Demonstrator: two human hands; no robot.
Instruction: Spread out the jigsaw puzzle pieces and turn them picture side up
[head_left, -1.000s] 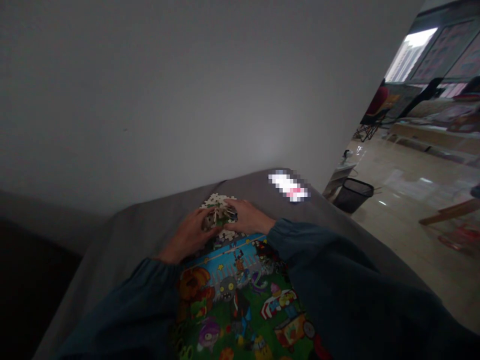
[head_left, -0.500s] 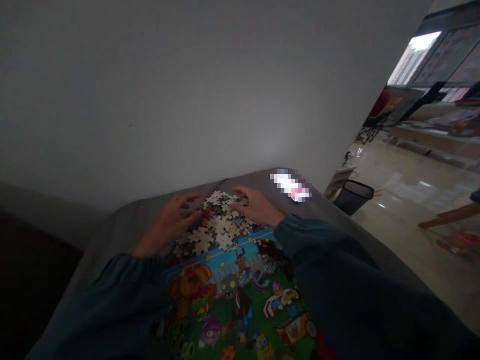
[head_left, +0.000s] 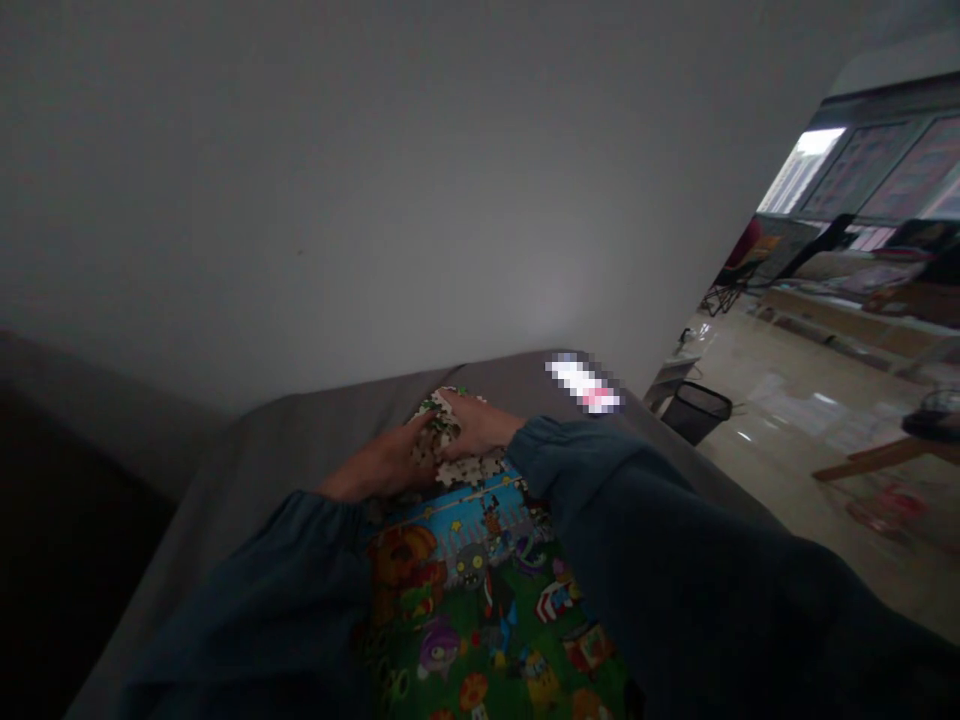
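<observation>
Jigsaw pieces (head_left: 450,440) in a loose heap, mostly white backs up, a few printed faces showing. Heap location: far edge of a cartoon-printed board (head_left: 480,600), spilling slightly onto a gray fabric cover (head_left: 300,440). Probable reason for that spot: within easy reach of both hands, right between the forearms, with the board's artwork left uncovered nearer the body.

Left hand (head_left: 382,465): against the near-left side of the heap, partly open, fingers curved inward, touching pieces, no clench visible. Right hand (head_left: 476,425): palm down across the top of the heap, fingers extended toward the left hand, fairly flat, also touching pieces. Fingertips of both hands close together over the heap. Pose consistent with corralling pieces from two sides, judging by the inward angle of both hands. Any single piece pinched between fingers: cannot tell, too dim, fingertips lost among the pieces.

Dark teal sleeve (head_left: 600,500) on the right arm, large in the foreground, hiding part of the board's right side. Past the right hand, on the gray fabric cover, a pixelated bright rectangle (head_left: 585,385), identity obscured. Off the cover's far edge, a black mesh wastebasket (head_left: 695,412) on a glossy tiled floor (head_left: 787,420).
</observation>
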